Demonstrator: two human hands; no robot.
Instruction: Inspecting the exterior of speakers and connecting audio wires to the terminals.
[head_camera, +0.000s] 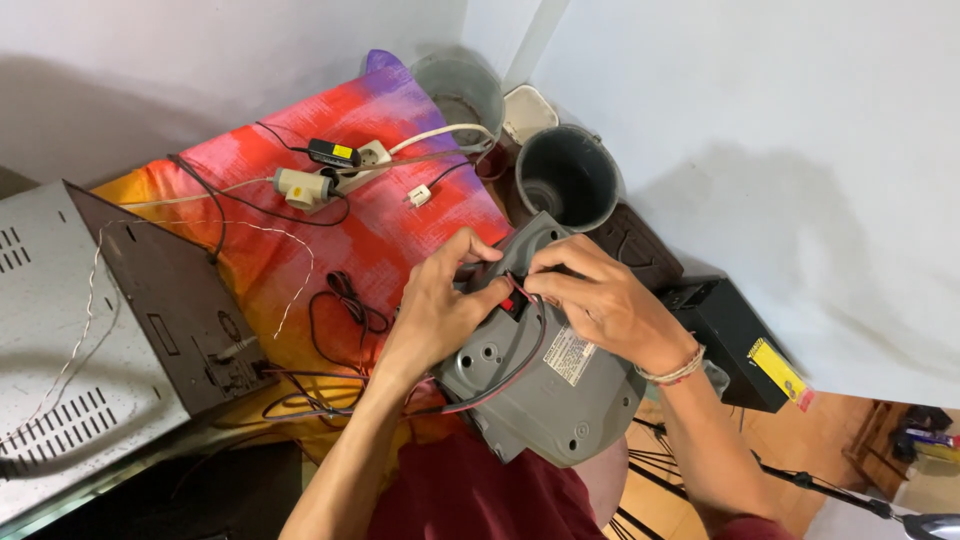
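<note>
A grey plastic appliance casing (540, 385) lies tilted on my lap, underside up, with a white label on it. My left hand (440, 305) grips its upper left edge, thumb and fingers curled over the rim. My right hand (600, 300) pinches a thin red and black wire (517, 290) at a small opening near the casing's top. The wire loops down across the grey shell toward the lower left. A beaded bracelet circles my right wrist.
A red, orange and purple cloth (300, 210) covers the surface, with a white power strip (345, 165), plugs and black cables on it. A grey metal device (90, 350) sits at left. Two grey buckets (570, 175) stand by the wall; a black box (735, 340) lies at right.
</note>
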